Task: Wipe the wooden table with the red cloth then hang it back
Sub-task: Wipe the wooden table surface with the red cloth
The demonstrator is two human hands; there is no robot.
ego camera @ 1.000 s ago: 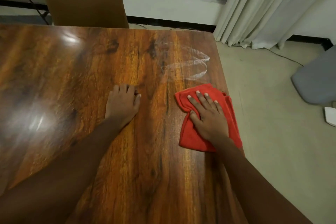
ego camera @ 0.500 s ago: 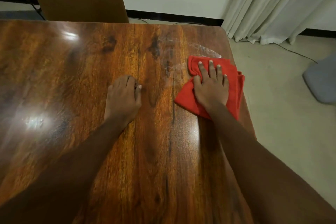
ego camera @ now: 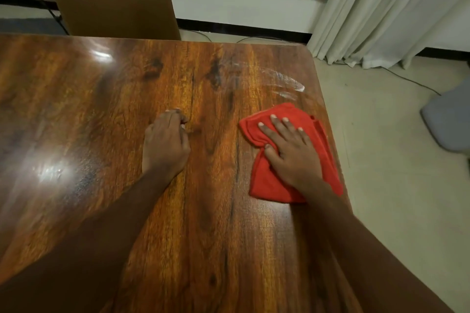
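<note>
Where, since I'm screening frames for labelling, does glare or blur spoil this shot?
Head view: bright glare patches wash out the wooden table at left; whitish streaks gleam beyond the red cloth; the left hand looks slightly motion-blurred, the right hand sharper.

A dark-grained wooden table shows a glossy, smooth finish, with white glare pooling on it and a pale smear dulling the shine near its far corner. The red cloth is soft, matt fabric; the curtain is pale matt cloth, and the floor is smooth and dull.
</note>
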